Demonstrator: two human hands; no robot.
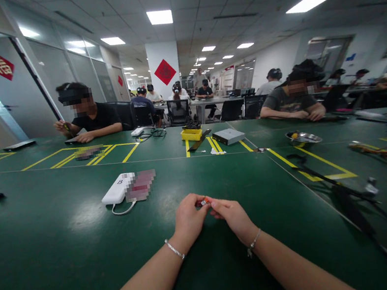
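Observation:
Just above the green table, my left hand (190,215) and my right hand (233,215) meet, fingertips nearly together. Between them is a small orange-and-white piece (204,202), too small and too covered by fingers to name. The left thumb and fingers pinch its white part. At its orange end, the right thumb and index finger are closed on it. A bracelet circles each wrist.
Beyond my left hand lie a white power bank (117,190) with a short cable and a blurred-out flat item (141,185). Farther off are a yellow bin (191,134), a grey metal box (228,136) and a metal dish (304,137). Black cables (349,202) run along the right. Co-workers sit opposite.

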